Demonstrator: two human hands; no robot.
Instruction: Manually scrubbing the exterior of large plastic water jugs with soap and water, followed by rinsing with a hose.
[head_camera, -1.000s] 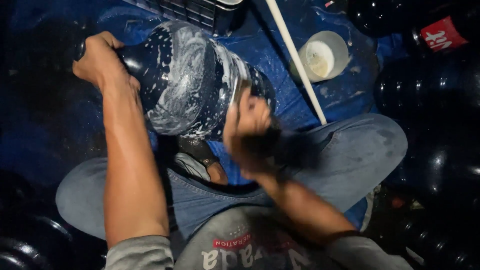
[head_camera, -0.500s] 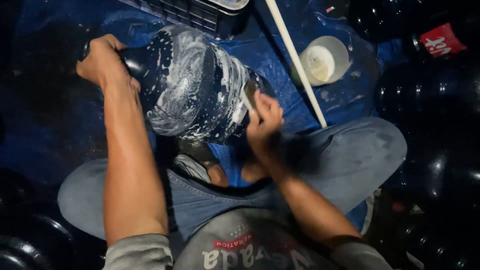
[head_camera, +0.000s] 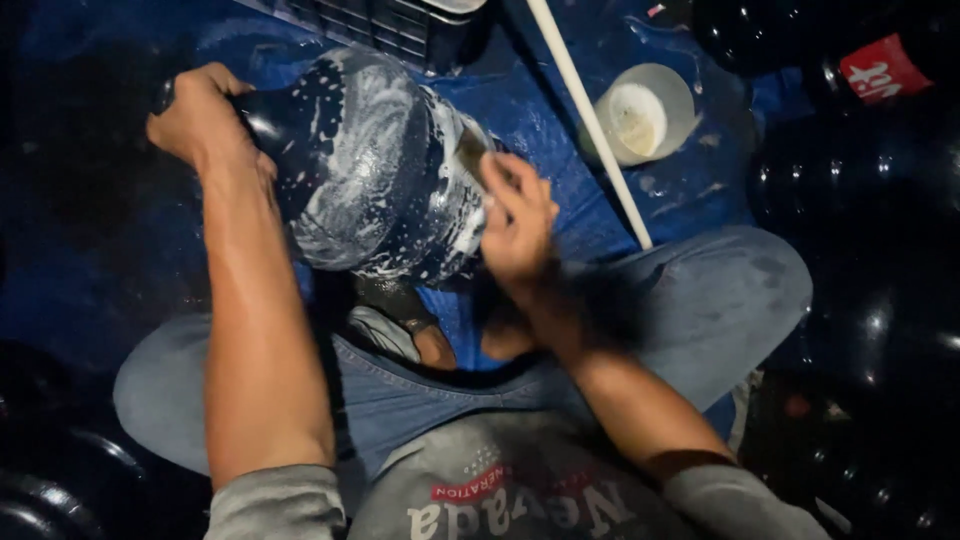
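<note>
Person sits cross-legged on a blue tarp (head_camera: 80, 200) on the floor. A big dark jug (head_camera: 370, 170) lies on its side over the lap, streaked with white soapy foam, thickest in a band around its middle and at its wide end.

Left hand (head_camera: 200, 115): closed around the narrow neck end of the jug, at the jug's far left; the grip is tight on the neck, knuckles up, arm straight along the jug's left side.

Right hand (head_camera: 515, 225): pressed against the wide end of the jug, at its right. Fingers curl around a small dark pad or sponge (head_camera: 472, 155) that touches the foamy surface. The hand is blurred, so the pad's outline is unclear; the grip is narrow and holds that pad.

Around the jug: a dark plastic crate (head_camera: 390, 25) just behind it, at the top edge of view. A white stick (head_camera: 590, 120) runs slantwise on the tarp to the right of the jug. Beyond the stick, a pale round bowl (head_camera: 645, 115) with whitish stuff inside, well apart from the jug. Further right, dark bottles (head_camera: 860, 200) in shadow, one with a red label. A foot (head_camera: 395, 325) shows below the jug, between the knees. More dark round shapes lie left of the lap, too dim to tell what they are.
</note>
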